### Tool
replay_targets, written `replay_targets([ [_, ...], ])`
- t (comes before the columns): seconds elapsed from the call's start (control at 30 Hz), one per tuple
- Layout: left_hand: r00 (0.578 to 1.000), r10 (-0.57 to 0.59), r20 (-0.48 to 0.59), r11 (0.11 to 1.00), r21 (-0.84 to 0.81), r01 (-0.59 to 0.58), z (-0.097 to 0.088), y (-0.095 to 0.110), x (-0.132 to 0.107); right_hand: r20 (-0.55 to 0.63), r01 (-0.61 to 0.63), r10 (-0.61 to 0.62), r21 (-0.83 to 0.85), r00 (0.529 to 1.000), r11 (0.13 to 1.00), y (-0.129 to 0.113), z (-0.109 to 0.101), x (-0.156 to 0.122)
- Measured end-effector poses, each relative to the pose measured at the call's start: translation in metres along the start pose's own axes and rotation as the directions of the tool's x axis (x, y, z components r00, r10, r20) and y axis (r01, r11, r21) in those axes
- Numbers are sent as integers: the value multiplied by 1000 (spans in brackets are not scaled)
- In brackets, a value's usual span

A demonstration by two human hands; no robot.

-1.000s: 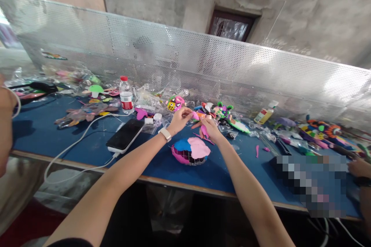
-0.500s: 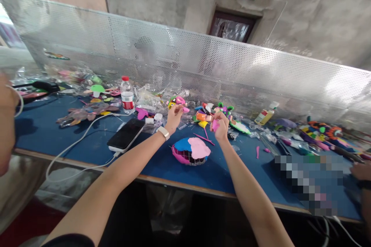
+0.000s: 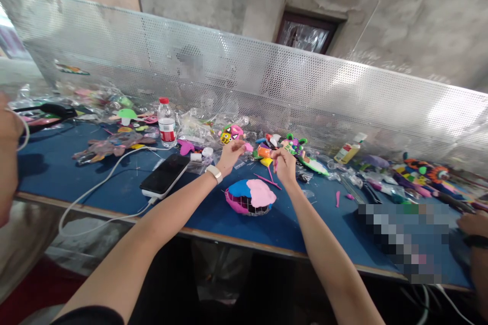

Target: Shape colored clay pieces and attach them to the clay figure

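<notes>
My left hand, with a white watch on the wrist, pinches a small piece of pink modelling clay above the table. My right hand is closed, its fingertips beside an orange tub; whatever lies inside the fingers is hidden. Between my forearms, on the blue table, rests a rounded wire-mesh form. Blue clay and a pale pink clay sheet cover its top, and magenta clay covers its lower left. Part of the dark mesh shows at the front.
A phone on a white power bank with a cable lies left, near a red-capped bottle. Magenta sticks lie behind the form. Clay figures and plastic wrap line the perforated metal screen. Other people's arms show at both sides.
My right hand has turned and moved slightly left toward the orange tub; the pink lump seen in it before is now out of sight. My left hand has shifted slightly.
</notes>
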State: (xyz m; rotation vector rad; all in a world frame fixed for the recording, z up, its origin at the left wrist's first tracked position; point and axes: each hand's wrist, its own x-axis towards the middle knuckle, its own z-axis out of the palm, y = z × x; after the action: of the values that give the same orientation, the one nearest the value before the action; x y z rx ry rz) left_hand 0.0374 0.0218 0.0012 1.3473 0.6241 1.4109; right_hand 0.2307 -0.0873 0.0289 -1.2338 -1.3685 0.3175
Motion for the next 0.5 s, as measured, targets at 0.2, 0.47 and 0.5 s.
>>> replay_targets([
  [0.2, 988, 141, 69, 976, 155, -150, 2, 6, -7, 134, 333, -309, -229, 942, 915, 0, 13, -2],
  [0.47, 919, 317, 236, 820, 418, -391, 9, 24, -25, 91, 432, -423, -257, 902, 865, -5, 15, -2],
  [0.5, 911, 325, 253, 811, 422, -406, 11, 26, -26, 82, 413, -406, -248, 910, 876, -6, 14, -2],
])
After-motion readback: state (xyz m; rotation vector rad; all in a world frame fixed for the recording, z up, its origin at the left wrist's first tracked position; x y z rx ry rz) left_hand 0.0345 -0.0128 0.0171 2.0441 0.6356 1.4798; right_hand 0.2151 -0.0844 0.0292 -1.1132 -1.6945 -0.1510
